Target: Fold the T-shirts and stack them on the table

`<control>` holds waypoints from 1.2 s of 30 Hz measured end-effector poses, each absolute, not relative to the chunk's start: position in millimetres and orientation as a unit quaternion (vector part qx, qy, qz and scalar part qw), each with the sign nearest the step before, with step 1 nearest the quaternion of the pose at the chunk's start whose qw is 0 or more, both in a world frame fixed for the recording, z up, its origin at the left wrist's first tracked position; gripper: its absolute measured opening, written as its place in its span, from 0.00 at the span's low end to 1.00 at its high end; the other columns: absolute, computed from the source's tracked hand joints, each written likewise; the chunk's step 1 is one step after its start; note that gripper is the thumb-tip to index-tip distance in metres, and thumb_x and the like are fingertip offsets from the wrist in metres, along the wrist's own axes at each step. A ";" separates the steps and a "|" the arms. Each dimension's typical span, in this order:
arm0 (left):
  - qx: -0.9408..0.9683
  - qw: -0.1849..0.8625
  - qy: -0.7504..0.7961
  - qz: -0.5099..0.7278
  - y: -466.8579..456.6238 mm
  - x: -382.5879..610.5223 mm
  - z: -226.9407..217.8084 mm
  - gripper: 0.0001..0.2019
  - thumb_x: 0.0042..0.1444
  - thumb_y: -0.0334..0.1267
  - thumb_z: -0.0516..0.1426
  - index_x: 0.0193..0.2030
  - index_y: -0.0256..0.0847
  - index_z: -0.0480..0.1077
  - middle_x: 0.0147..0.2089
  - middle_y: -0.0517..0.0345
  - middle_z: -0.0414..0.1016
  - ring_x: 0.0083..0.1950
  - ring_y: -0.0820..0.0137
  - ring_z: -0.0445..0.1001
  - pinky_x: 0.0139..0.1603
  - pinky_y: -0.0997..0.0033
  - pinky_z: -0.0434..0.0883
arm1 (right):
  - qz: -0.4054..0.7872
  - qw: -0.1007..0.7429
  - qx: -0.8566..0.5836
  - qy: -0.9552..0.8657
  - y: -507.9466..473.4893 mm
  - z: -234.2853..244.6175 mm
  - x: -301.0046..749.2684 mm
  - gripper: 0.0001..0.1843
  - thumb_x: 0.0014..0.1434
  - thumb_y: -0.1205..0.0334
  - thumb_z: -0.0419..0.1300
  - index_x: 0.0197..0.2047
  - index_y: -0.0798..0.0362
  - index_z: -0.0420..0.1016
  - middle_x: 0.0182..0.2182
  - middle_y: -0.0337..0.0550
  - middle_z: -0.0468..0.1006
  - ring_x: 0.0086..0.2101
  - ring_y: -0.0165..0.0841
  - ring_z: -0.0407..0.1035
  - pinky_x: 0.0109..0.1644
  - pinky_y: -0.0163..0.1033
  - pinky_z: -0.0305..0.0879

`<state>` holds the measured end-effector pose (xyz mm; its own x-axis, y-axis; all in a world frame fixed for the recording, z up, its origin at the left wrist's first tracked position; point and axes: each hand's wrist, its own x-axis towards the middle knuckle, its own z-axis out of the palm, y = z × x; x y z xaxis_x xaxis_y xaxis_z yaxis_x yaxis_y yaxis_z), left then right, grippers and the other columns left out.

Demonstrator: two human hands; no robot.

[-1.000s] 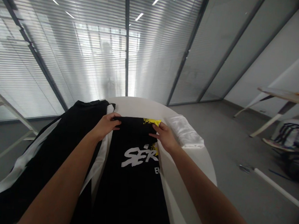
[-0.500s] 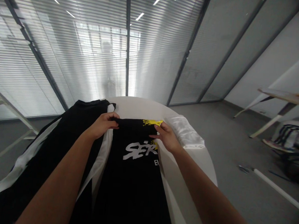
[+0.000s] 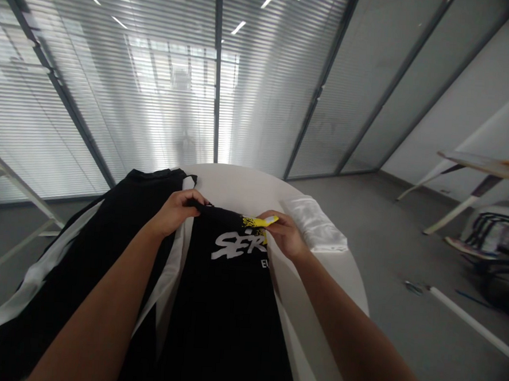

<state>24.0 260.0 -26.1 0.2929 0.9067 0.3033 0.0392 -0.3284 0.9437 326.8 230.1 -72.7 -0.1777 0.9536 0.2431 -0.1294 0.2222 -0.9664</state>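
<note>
A black T-shirt (image 3: 216,314) with a white brushed print and yellow flecks lies on the round white table (image 3: 238,181). My left hand (image 3: 175,213) pinches its far folded edge. My right hand (image 3: 283,235) grips the same edge at the yellow patch (image 3: 256,221), with fingers over the fabric. Left of the shirt lies a second black garment with a white stripe (image 3: 99,250), partly under my left forearm. A white satiny folded cloth (image 3: 313,224) lies just beyond my right hand.
The table's curved edge drops to a grey floor on the right. Slatted blinds cover the glass wall ahead. A white-legged table (image 3: 484,170) and a chair with striped items (image 3: 493,234) stand at the right, and a white rod (image 3: 470,324) lies on the floor.
The shirt's far edge has come toward me, with both hands holding it. My right hand has shifted left and nearer, and the print now sits closer to the fold.
</note>
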 end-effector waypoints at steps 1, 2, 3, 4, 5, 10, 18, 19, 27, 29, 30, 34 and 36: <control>0.662 0.457 0.353 0.477 260.4 25.3 -27.1 0.08 0.39 0.28 0.60 0.30 0.39 0.72 0.40 0.54 0.78 0.45 0.63 0.75 0.50 0.65 0.68 | 0.502 0.537 -0.356 -0.577 231.6 -75.3 326.6 0.09 0.45 0.60 0.65 0.34 0.49 0.79 0.32 0.40 0.77 0.37 0.38 0.70 0.46 0.43 0.65; 0.666 0.456 0.353 0.472 261.0 25.8 -27.8 0.08 0.39 0.28 0.60 0.29 0.39 0.72 0.40 0.55 0.78 0.45 0.64 0.75 0.49 0.65 0.68 | 0.498 0.540 -0.355 -0.579 233.1 -77.7 326.5 0.09 0.45 0.60 0.65 0.34 0.49 0.79 0.32 0.39 0.77 0.37 0.38 0.69 0.46 0.43 0.64; 0.674 0.453 0.357 0.460 261.5 25.5 -27.8 0.08 0.39 0.28 0.60 0.30 0.39 0.72 0.39 0.55 0.78 0.45 0.64 0.74 0.49 0.65 0.68 | 0.497 0.539 -0.355 -0.580 234.4 -79.7 326.7 0.10 0.45 0.60 0.64 0.34 0.49 0.79 0.32 0.39 0.76 0.37 0.38 0.69 0.46 0.43 0.64; 0.685 0.450 0.364 0.443 262.0 24.4 -27.4 0.08 0.39 0.28 0.60 0.30 0.39 0.72 0.39 0.55 0.78 0.44 0.64 0.74 0.48 0.66 0.68 | 0.497 0.536 -0.357 -0.582 235.4 -81.1 327.0 0.10 0.45 0.60 0.64 0.34 0.49 0.79 0.32 0.39 0.76 0.37 0.38 0.69 0.45 0.42 0.64; 0.696 0.447 0.372 0.422 262.4 22.6 -26.5 0.09 0.39 0.28 0.60 0.31 0.39 0.73 0.38 0.55 0.78 0.43 0.64 0.74 0.48 0.66 0.68 | 0.497 0.532 -0.360 -0.584 236.0 -81.9 327.6 0.10 0.45 0.60 0.64 0.34 0.49 0.79 0.31 0.39 0.76 0.36 0.37 0.69 0.45 0.42 0.64; 0.734 0.478 0.360 0.321 261.7 10.3 -18.8 0.12 0.38 0.29 0.58 0.33 0.39 0.75 0.39 0.54 0.78 0.43 0.63 0.73 0.49 0.65 0.67 | 0.487 0.495 -0.385 -0.607 234.5 -74.9 332.0 0.10 0.44 0.59 0.61 0.33 0.49 0.79 0.32 0.41 0.78 0.37 0.40 0.70 0.46 0.43 0.64; 0.713 0.561 0.358 0.219 253.9 9.0 -9.5 0.09 0.34 0.33 0.60 0.27 0.40 0.77 0.33 0.52 0.78 0.41 0.58 0.74 0.43 0.63 0.70 | 0.460 0.387 -0.391 -0.697 226.0 -59.8 340.0 0.16 0.40 0.62 0.53 0.30 0.51 0.80 0.33 0.43 0.80 0.40 0.43 0.71 0.45 0.43 0.65; 0.700 0.582 0.356 0.211 252.4 9.9 -8.6 0.08 0.34 0.34 0.61 0.26 0.39 0.77 0.33 0.50 0.78 0.40 0.57 0.74 0.41 0.63 0.71 | 0.453 0.377 -0.397 -0.704 226.0 -60.9 340.6 0.16 0.40 0.63 0.52 0.30 0.51 0.80 0.32 0.43 0.80 0.38 0.42 0.72 0.44 0.43 0.65; 0.616 0.512 0.538 0.261 259.1 16.8 -18.7 0.13 0.45 0.48 0.60 0.30 0.38 0.72 0.28 0.53 0.73 0.28 0.64 0.74 0.27 0.66 0.72 | 0.151 0.365 -0.594 -0.701 236.3 -74.5 337.3 0.14 0.53 0.65 0.52 0.40 0.49 0.76 0.36 0.43 0.77 0.38 0.36 0.70 0.45 0.39 0.62; 0.590 0.440 0.628 0.251 264.7 21.8 -29.4 0.17 0.47 0.53 0.59 0.31 0.39 0.70 0.24 0.54 0.71 0.23 0.64 0.72 0.21 0.67 0.69 | 0.141 0.330 -0.641 -0.678 237.4 -77.8 333.6 0.12 0.57 0.62 0.52 0.41 0.48 0.75 0.35 0.44 0.77 0.36 0.37 0.70 0.42 0.39 0.61; 0.583 0.419 0.655 0.237 267.0 25.1 -35.4 0.18 0.47 0.55 0.58 0.32 0.40 0.69 0.23 0.55 0.70 0.21 0.63 0.71 0.20 0.67 0.68 | 0.148 0.312 -0.658 -0.669 237.6 -79.8 331.4 0.11 0.60 0.59 0.52 0.42 0.48 0.74 0.34 0.44 0.77 0.35 0.37 0.70 0.40 0.39 0.60; 0.628 0.358 0.668 0.176 271.9 38.9 -58.2 0.20 0.52 0.56 0.55 0.37 0.40 0.67 0.22 0.52 0.72 0.19 0.61 0.71 0.18 0.68 0.64 | 0.144 0.266 -0.691 -0.657 237.9 -87.6 323.4 0.11 0.62 0.54 0.52 0.44 0.47 0.73 0.30 0.44 0.77 0.32 0.37 0.70 0.36 0.39 0.58; 0.670 0.293 0.661 0.169 273.9 43.2 -65.9 0.15 0.56 0.50 0.53 0.38 0.39 0.68 0.25 0.51 0.73 0.19 0.64 0.71 0.20 0.70 0.63 | 0.139 0.268 -0.694 -0.654 238.8 -88.8 321.0 0.11 0.61 0.57 0.54 0.44 0.47 0.73 0.31 0.45 0.78 0.33 0.37 0.71 0.37 0.39 0.58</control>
